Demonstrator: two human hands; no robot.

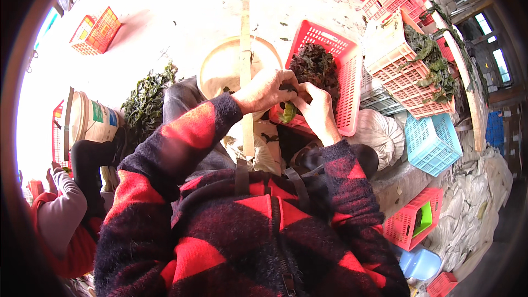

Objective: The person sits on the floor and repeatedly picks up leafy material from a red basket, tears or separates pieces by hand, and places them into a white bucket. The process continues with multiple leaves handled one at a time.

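Sunlit floor, red crate [346,77] | left hand [264,91], right hand [316,104] pinch green leaf [287,113]

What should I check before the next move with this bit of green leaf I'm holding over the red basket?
1. Both hands on the leaf: ok; left hand and right hand pinch the green leaf piece together.
2. Red basket right under the hands: ok.
3. Basket has room: ok, the dark leaf pile fills only part.
4. Wooden stick clear of the hands: cannot tell, it passes close by the left wrist.
5. Grip firmness: cannot tell.
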